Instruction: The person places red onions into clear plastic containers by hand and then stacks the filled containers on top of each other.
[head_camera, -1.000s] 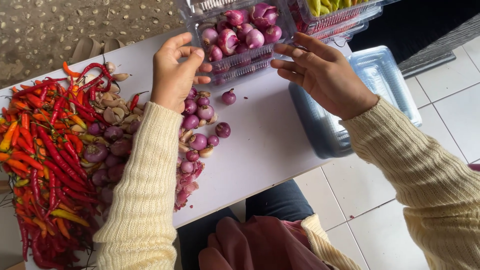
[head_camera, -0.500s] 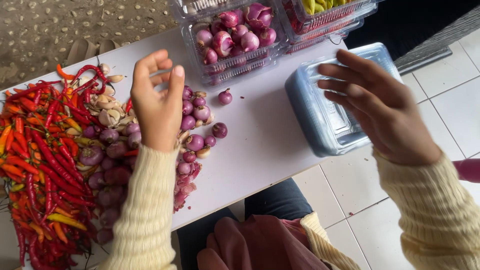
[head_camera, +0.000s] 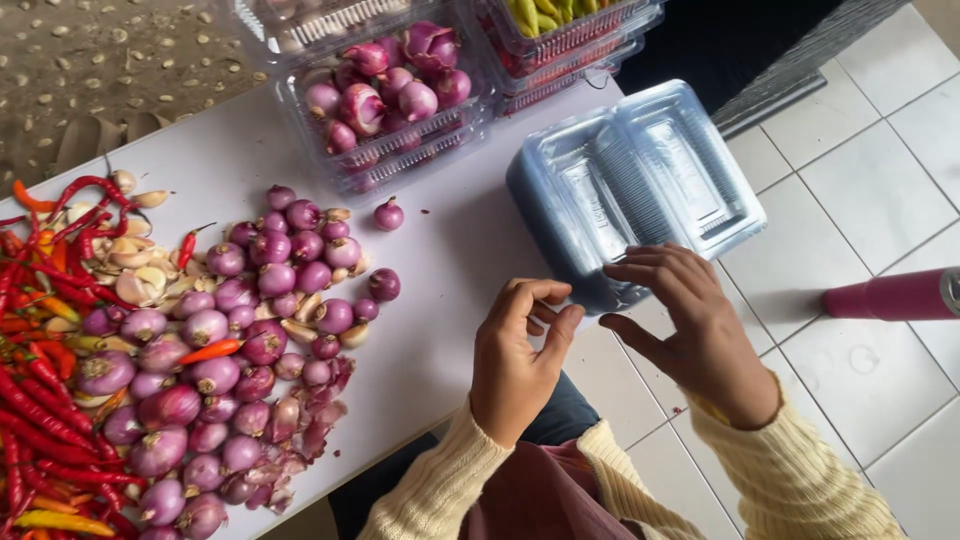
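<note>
Both my hands have dropped from the shallots to the stack of clear trays.
Left hand fingers curl together, empty; right hand fingers spread on the stack of clear trays overhanging the tabletop edge; a push could tip it.

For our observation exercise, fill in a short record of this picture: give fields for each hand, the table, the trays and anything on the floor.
left hand: left hand at the table's near edge, fingers curled, holding nothing visible
right hand: right hand, fingers spread, touching the stack of empty trays
table: white table with a heap of shallots, garlic and chillies
loose shallots: two lie apart from the heap
filled tray: clear tray of shallots at the far edge
floor: white tiles, a pink cylinder at the right
</note>
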